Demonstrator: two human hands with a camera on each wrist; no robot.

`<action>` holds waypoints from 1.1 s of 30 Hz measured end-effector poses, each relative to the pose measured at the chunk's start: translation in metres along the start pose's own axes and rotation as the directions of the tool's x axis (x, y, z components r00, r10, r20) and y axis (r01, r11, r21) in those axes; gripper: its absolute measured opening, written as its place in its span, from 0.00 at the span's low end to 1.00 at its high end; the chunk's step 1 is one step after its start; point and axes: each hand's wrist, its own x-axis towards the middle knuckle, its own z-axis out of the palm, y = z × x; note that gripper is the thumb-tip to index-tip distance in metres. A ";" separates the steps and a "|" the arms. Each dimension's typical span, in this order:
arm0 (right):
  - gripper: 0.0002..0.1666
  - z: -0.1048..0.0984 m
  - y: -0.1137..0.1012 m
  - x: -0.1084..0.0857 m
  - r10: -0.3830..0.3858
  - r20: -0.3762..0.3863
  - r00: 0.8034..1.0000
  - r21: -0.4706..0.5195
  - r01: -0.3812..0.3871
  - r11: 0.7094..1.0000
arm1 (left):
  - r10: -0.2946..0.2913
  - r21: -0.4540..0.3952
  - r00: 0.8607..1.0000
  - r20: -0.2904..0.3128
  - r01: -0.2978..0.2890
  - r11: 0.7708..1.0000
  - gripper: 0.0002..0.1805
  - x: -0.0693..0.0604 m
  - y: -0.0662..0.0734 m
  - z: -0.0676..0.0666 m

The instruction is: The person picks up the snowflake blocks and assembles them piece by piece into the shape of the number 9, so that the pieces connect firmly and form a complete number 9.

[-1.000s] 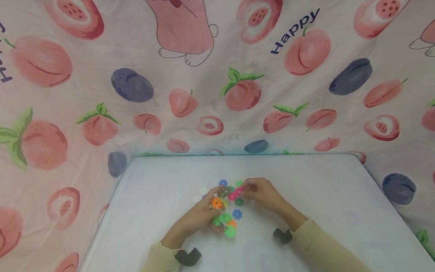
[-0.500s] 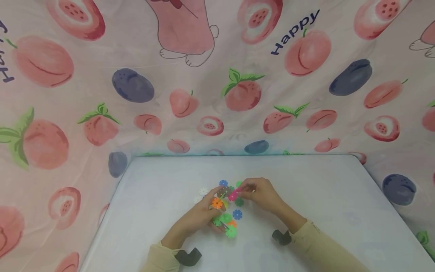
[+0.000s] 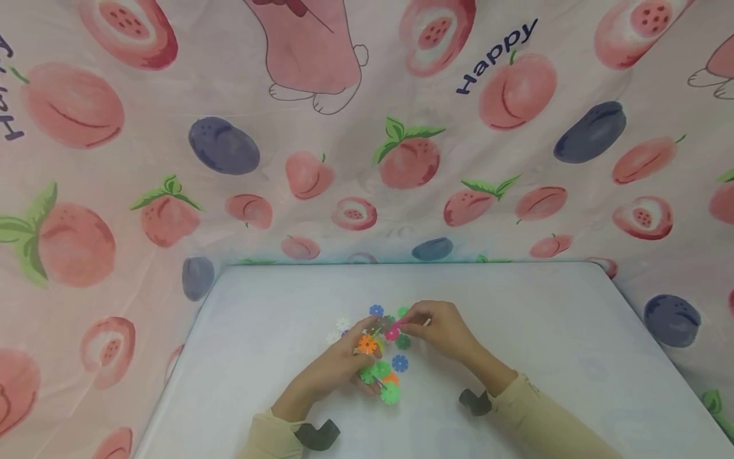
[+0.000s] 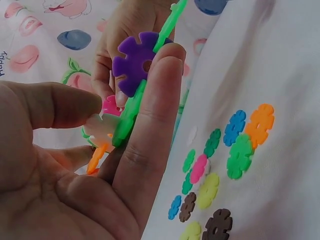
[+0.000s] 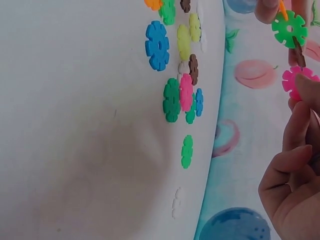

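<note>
My left hand (image 3: 337, 364) grips a chain of joined notched plastic discs. In the left wrist view, a purple disc (image 4: 131, 65) and a green disc (image 4: 131, 114) lie along the index finger, and the thumb presses a whitish disc (image 4: 102, 126). An orange disc (image 3: 367, 344) shows at the fingers in the head view. My right hand (image 3: 440, 324) pinches a pink disc (image 5: 294, 82) between thumb and fingers. In the right wrist view this pink disc meets a brown disc (image 5: 299, 54), which joins a green disc (image 5: 290, 29) by the left fingers.
Loose discs lie on the white table (image 3: 516, 299) under and around the hands, among them a blue disc (image 3: 400, 363), a yellow disc (image 4: 208, 191) and a dark brown disc (image 4: 218, 226). A fruit-print cloth (image 3: 344, 134) hangs behind the table.
The right hand has moved slightly left with the pink disc, closer to the chain in the left hand. The left hand has hardly moved.
</note>
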 end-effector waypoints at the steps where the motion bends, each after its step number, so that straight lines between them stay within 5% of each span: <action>1: 0.06 0.001 0.000 0.000 -0.007 -0.004 1.000 -0.001 0.007 1.000 | 0.002 0.001 1.000 0.003 -0.002 1.000 0.43 0.000 0.000 0.000; 14: 0.08 0.002 -0.002 -0.002 -0.103 -0.047 0.994 -0.020 0.102 0.995 | 0.031 -0.013 0.999 0.043 -0.030 0.999 0.41 -0.002 -0.001 0.001; 28: 0.08 0.007 -0.006 -0.003 -0.223 -0.115 0.968 -0.091 0.214 0.973 | 0.072 0.091 0.996 0.049 -0.076 0.993 0.40 -0.004 -0.001 -0.001; 33: 0.08 0.010 -0.006 -0.003 -0.249 -0.137 0.959 -0.106 0.236 0.966 | 0.077 0.058 0.995 0.061 -0.081 0.995 0.41 -0.003 -0.001 -0.001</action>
